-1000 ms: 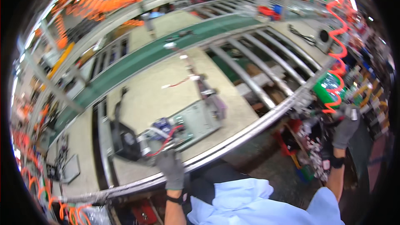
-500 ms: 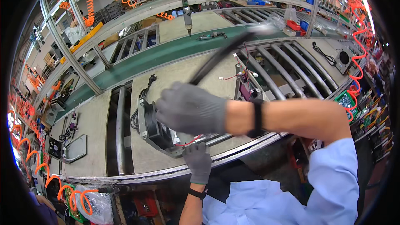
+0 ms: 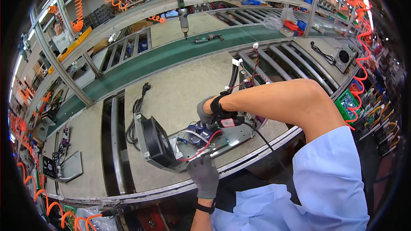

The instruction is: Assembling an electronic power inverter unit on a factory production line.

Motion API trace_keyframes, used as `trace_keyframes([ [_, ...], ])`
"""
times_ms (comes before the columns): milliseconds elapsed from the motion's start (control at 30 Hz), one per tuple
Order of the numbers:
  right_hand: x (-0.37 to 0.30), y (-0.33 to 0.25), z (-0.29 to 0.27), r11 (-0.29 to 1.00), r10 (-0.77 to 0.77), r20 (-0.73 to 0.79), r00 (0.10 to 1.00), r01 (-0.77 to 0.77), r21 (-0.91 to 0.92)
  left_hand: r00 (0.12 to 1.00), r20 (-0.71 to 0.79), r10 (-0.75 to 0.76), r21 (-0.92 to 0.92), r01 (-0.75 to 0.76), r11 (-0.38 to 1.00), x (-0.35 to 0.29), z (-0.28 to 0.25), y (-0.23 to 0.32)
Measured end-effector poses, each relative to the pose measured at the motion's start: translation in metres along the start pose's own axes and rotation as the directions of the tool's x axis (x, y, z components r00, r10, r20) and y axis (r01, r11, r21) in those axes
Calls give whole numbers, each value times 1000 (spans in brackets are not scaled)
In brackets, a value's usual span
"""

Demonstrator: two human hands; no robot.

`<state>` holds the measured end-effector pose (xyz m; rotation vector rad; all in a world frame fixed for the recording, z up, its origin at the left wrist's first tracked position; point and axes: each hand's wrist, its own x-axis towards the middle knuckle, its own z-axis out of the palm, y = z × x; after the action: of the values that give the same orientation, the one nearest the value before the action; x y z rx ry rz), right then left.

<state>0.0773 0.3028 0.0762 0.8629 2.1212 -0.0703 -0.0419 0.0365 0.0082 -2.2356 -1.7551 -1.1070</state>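
A power supply in an open metal chassis [image 3: 233, 142] lies on the pale board before me. A square black fan [image 3: 158, 140] stands at its left end, and purple-blue capacitors [image 3: 199, 131] with red, white and blue wires sit inside. My left hand [image 3: 203, 174], in a grey glove, is closed on the chassis's near edge beside the fan. Over the chassis reaches my right arm; its gloved hand [image 3: 203, 110] is bent down behind the wrist, fingers hidden. Behind that wrist a black cable bundle [image 3: 233, 77] with white connectors sticks up.
A black power cord [image 3: 138, 111] lies left of the fan. Another chassis [image 3: 68, 167] is farther left. Metal rollers [image 3: 278, 64] adjoin the board. Beyond the green belt [image 3: 154, 54], a powered screwdriver [image 3: 183, 20] hangs on an orange coil. A green parts bin [image 3: 347, 102] stands at right.
My right hand has moved right and down from above the fan to behind the capacitors. The black cable bundle, swung blurred before, now stands beyond the wrist. My left hand stays at the edge.
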Motion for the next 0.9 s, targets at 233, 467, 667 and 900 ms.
trace_keyframes([
  [233,-17,3,-8,973,-118,52,992,104,207,999,35,-27,-20,28,999,-1,1,-1],
  [467,-33,2,-15,973,-220,-5,976,220,69,994,105,-34,-51,39,998,1,-3,-1],
  [667,-30,3,-11,961,-273,-53,961,275,31,996,87,-16,-56,21,998,1,0,-2],
  [900,-24,6,-7,942,-166,-58,984,175,287,993,110,-37,-45,42,998,-2,2,-3],
])
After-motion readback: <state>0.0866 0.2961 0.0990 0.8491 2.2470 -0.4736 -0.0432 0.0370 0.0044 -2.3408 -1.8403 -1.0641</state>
